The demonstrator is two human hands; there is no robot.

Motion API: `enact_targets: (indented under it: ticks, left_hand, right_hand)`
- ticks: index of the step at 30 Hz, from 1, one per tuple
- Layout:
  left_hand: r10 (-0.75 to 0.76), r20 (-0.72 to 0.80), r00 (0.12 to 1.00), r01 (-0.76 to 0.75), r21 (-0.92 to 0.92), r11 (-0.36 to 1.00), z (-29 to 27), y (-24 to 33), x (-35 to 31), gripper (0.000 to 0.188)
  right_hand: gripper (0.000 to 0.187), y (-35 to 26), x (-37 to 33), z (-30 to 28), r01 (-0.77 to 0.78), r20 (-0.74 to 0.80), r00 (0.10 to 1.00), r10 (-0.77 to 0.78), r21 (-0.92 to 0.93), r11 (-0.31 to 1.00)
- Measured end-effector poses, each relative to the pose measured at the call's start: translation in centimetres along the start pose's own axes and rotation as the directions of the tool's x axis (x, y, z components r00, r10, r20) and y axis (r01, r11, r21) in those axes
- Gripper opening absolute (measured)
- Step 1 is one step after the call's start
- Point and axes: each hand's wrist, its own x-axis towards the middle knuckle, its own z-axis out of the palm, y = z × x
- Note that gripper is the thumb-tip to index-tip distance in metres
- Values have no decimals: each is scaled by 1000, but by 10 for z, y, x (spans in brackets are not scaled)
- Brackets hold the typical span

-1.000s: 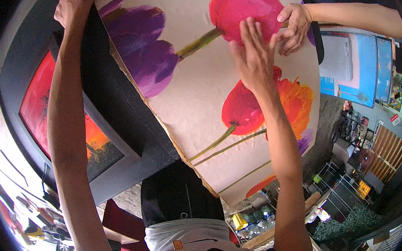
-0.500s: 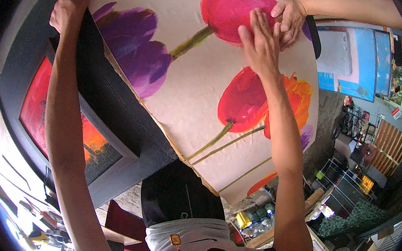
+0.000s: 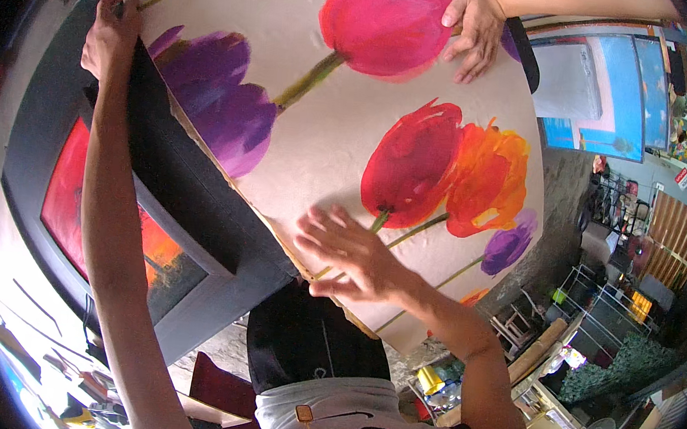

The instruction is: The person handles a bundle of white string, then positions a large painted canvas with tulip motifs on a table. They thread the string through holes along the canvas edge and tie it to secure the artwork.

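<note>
A large cream canvas point(image 3: 282, 168) painted with purple, pink, red and orange tulips stretches out in front of me, its raw edge running along a black padded surface point(image 3: 176, 167). My left hand point(image 3: 110, 39) is closed at the canvas's far left edge, around a small dark thing I cannot make out. My right hand point(image 3: 348, 252) lies palm down over the canvas near its close edge, fingers spread and slightly blurred, holding nothing. Another person's hand point(image 3: 475, 34) rests on the canvas by the pink tulip, reaching in from the upper right.
Left of the canvas is a dark-framed red and orange painting point(image 3: 67, 198). A blue painting point(image 3: 615, 99) stands at the right, partly behind plastic. Further right are a wire rack point(image 3: 597, 306), a wooden slatted panel point(image 3: 681, 232) and a yellow container point(image 3: 429, 380).
My right hand has swept from the pink tulip, beside the other person's hand, down toward the canvas's near edge. My left hand stays closed at the far left edge.
</note>
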Motion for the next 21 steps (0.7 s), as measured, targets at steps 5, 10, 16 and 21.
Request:
enact_targets:
  ticks: [5, 10, 16, 21]
  left_hand:
    - [16, -28, 999, -16, -11, 1000, -4, 3, -2, 51]
    - [20, -30, 999, -20, -1, 1000, 0, -1, 4, 53]
    - [12, 0, 1000, -12, 28, 1000, 4, -7, 16, 57]
    - [54, -71, 996, -61, -92, 994, -2, -10, 0, 57]
  right_hand:
    - [65, -29, -37, 23, -87, -70, 993, 97, 135, 987]
    - [61, -48, -66, 38, -137, -170, 969, 178, 228, 964]
    - [57, -56, -95, 48, -188, -277, 921, 274, 301, 935]
    - [50, -63, -122, 44, -202, -380, 866, 324, 326, 924]
